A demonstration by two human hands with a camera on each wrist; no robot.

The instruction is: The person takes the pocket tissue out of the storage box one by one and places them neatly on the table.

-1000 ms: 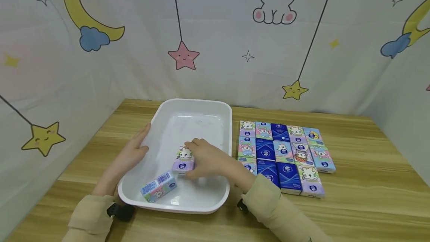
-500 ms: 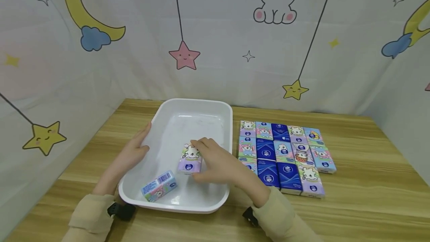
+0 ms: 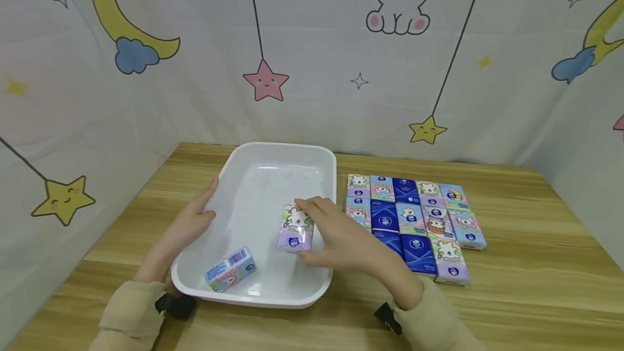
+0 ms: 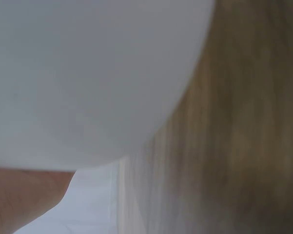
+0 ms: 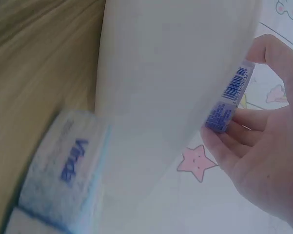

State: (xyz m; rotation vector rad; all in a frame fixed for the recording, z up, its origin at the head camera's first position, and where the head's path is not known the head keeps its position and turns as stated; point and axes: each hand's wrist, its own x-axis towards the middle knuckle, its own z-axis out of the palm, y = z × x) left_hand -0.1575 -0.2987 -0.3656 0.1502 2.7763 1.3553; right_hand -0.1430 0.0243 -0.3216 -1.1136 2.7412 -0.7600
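Observation:
A small pack of tissues with a white cartoon animal on a purple and green wrapper is in my right hand, pinched between thumb and fingers over the right part of the white plastic tray. In the right wrist view its barcoded edge shows beyond the tray wall. Another tissue pack, light blue and pink, lies on its side in the tray's near left corner. My left hand holds the tray's left rim, thumb over the edge and fingers along the outside. From the left wrist, the tray wall hides most of that hand.
Right of the tray, several tissue packs lie flat in close rows on the wooden table, some dark blue, some cartoon-printed. A white cloth with stars, moons and a rabbit hangs behind and at both sides.
My right hand has moved right across the tray with the purple tissue pack, toward the right wall. The left hand, tray and blue-pink pack have stayed put.

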